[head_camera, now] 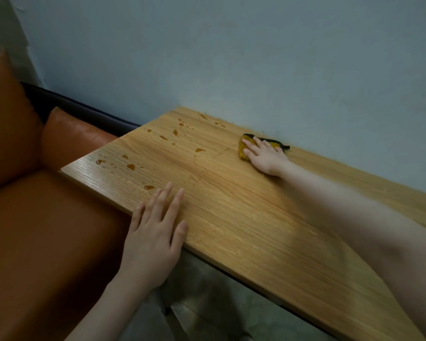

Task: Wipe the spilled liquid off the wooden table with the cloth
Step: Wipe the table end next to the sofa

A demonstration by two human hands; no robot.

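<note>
A yellow cloth with a dark edge (244, 149) lies on the wooden table (244, 217) close to the wall. My right hand (265, 156) lies flat on it with fingers spread, pressing it down. Amber drops of spilled liquid (130, 166) are scattered over the left end of the table, with more (199, 150) nearer the middle and toward the far corner. My left hand (155, 232) rests flat on the table's near edge, fingers straight, just short of one drop (149, 187).
An orange leather sofa (35, 217) stands against the table's left end and near side. A pale wall (256, 57) runs along the table's far edge. Grey floor (207, 303) shows below the near edge.
</note>
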